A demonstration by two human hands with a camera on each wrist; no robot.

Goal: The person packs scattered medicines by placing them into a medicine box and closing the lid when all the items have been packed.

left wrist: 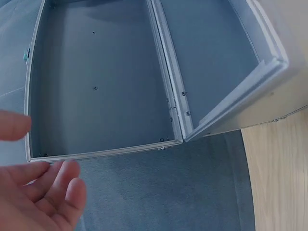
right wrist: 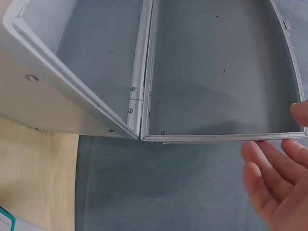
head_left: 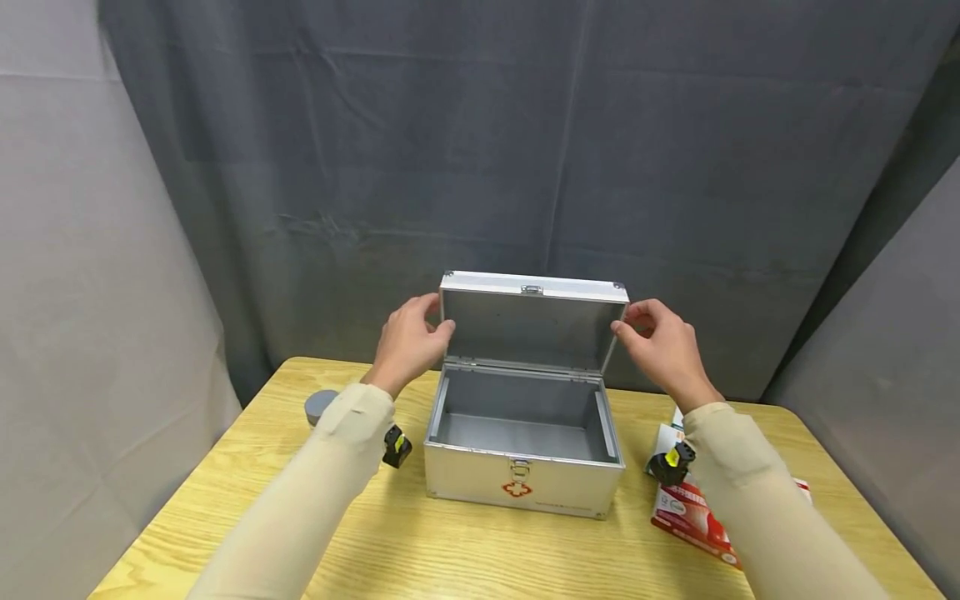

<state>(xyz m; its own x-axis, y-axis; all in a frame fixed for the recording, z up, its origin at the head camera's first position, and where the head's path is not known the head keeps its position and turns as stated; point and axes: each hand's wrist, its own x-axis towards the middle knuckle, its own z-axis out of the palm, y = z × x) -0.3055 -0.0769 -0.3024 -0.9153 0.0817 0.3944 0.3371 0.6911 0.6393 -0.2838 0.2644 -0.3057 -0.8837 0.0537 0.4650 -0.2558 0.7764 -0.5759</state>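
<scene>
A silver metal first-aid case [head_left: 480, 483] with a red cross emblem stands on the table, its grey inside showing nothing in it. Its hinged lid [head_left: 534, 329] is raised and tilts back. At the lid's left side, my left hand [head_left: 408, 343] holds the edge near the upper corner, thumb in front and fingers at the outer side. My right hand [head_left: 667, 352] holds the opposite edge the same way. In the left wrist view, curled fingers [left wrist: 65, 190] touch the lid's rim; the right wrist view shows fingers [right wrist: 272, 171] under the other rim.
A red-and-white carton [head_left: 690, 517] lies on the wooden table [head_left: 480, 558] under the right forearm, beside a white carton [head_left: 663, 437] partly hidden. A grey round object [head_left: 320, 405] sits by the left sleeve. Grey curtains [head_left: 465, 167] hang behind the table.
</scene>
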